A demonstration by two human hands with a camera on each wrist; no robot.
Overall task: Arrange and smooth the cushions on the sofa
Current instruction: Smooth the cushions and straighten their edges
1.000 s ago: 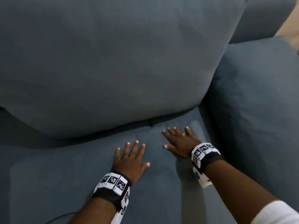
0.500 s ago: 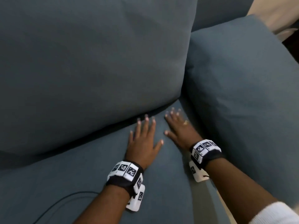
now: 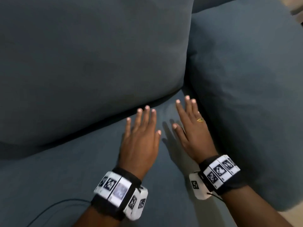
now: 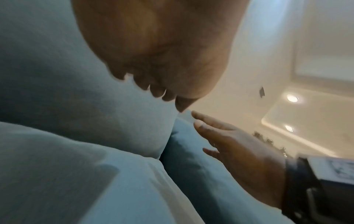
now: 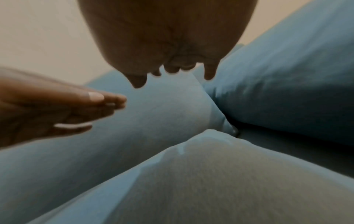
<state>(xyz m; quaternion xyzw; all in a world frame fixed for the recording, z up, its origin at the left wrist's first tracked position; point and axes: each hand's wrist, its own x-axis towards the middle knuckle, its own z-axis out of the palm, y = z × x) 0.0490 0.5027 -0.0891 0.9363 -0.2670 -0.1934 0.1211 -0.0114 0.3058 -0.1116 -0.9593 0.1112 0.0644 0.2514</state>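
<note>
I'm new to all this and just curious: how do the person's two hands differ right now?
The right hand wears a gold ring; the left hand shows none. The right hand lies next to the side cushion, while the left hand points at the back cushion. Both are open with straight fingers over the seat cushion, and both wrists wear marker bands.

Cream ceiling (image 4: pixel 316 37); two recessed lights (image 4: pixel 292 98) glowing.

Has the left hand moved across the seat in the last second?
Yes. The left hand has slid forward along the seat cushion toward the back cushion, fingertips now nearly at the crease.
</note>
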